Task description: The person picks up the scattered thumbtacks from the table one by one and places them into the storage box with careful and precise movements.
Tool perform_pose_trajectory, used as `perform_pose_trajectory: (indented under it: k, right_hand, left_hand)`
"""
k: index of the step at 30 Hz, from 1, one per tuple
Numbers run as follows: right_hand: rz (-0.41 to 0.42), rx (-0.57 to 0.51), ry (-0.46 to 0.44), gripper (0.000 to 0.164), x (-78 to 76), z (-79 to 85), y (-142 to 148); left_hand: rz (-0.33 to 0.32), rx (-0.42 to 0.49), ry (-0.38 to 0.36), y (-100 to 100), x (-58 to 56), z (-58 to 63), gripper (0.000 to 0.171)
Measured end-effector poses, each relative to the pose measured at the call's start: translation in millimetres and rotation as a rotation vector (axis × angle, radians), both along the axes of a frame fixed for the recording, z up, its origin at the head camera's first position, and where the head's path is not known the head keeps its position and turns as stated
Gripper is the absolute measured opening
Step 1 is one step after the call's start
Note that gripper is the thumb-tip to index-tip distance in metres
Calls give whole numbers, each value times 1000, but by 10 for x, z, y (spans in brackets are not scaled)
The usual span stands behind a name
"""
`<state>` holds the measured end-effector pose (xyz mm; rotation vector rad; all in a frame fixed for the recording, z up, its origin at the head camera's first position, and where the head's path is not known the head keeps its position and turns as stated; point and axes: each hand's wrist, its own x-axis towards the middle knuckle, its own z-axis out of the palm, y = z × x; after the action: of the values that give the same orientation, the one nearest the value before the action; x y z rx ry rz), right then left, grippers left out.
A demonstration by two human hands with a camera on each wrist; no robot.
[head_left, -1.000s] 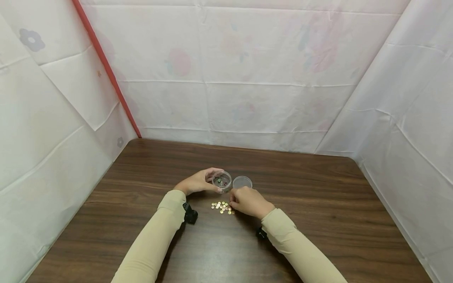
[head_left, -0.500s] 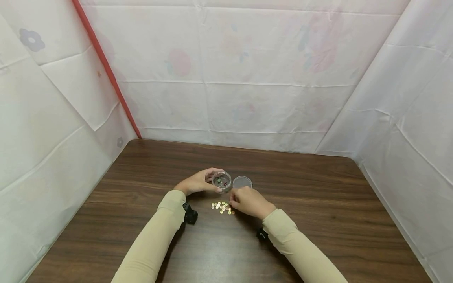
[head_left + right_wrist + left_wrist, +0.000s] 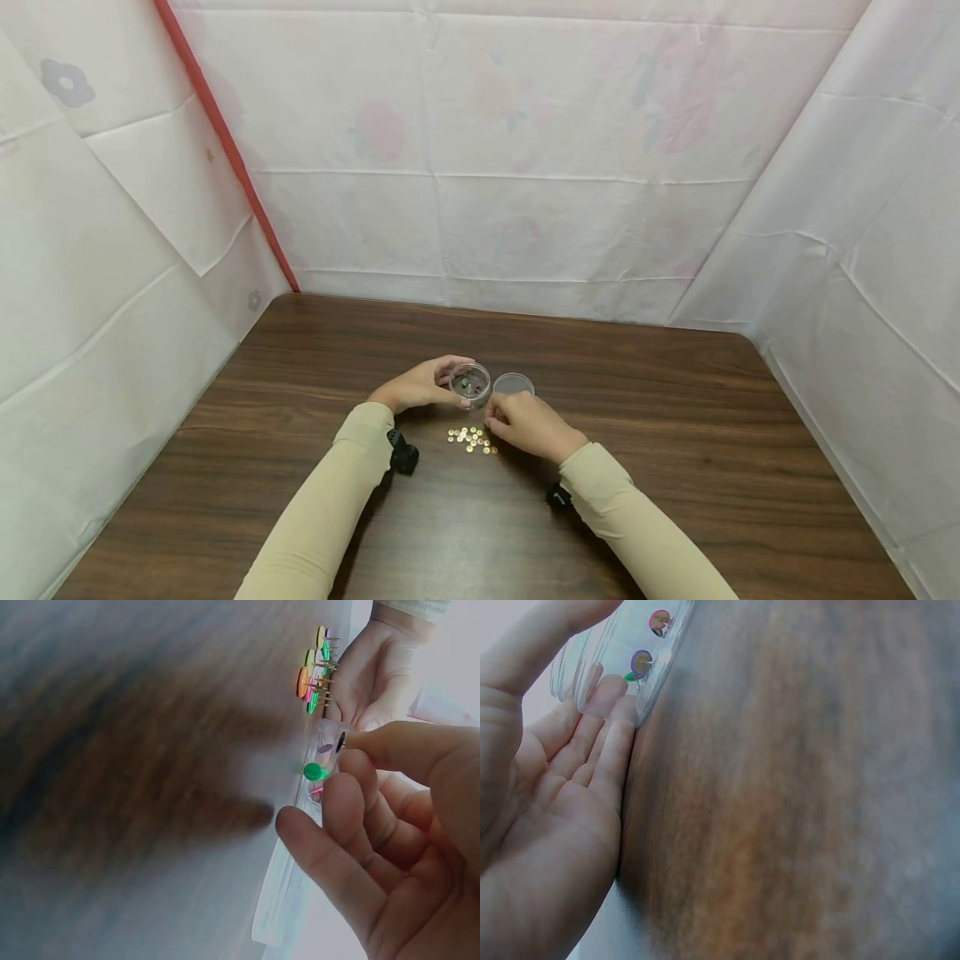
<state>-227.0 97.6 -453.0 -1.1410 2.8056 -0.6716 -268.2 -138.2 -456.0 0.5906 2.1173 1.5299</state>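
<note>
My left hand (image 3: pixel 420 387) curls round the side of a clear round container (image 3: pixel 470 383), thumb in front and fingers behind. Inside it lie several colourful tacks, among them a purple-rimmed thumbtack (image 3: pixel 641 663) in the left wrist view and a green one (image 3: pixel 313 772) in the right wrist view. My right hand (image 3: pixel 531 427), just right of the container's near side, pinches a dark-headed thumbtack (image 3: pixel 341 742) between thumb and index finger; its little finger is stretched out toward the table. Beside that hand, a group of loose thumbtacks (image 3: pixel 470 449) lies with pins pointing up.
A clear round lid (image 3: pixel 513 384) lies right of the container, its near edge partly hidden by the right hand. The brown wooden table (image 3: pixel 675 450) extends all round. White patterned sheets (image 3: pixel 570 167) hang behind it and at both sides.
My right hand has lifted slightly away from the loose thumbtacks toward the container and lid. The left hand and container have stayed in place.
</note>
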Motion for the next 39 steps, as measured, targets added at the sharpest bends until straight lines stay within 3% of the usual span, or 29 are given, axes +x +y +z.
perform_pose_trajectory:
  k: [17, 29, 39]
  right_hand:
    - [-51, -125, 161, 5, -89, 76, -97]
    - [-59, -154, 138, 7, -164, 70, -191]
    - [-111, -115, 74, 8, -238, 70, -259]
  left_hand:
    - [15, -2, 2, 14, -14, 6, 76]
    - [10, -16, -1, 9, 5, 8, 78]
    - [36, -51, -14, 11, 6, 8, 77]
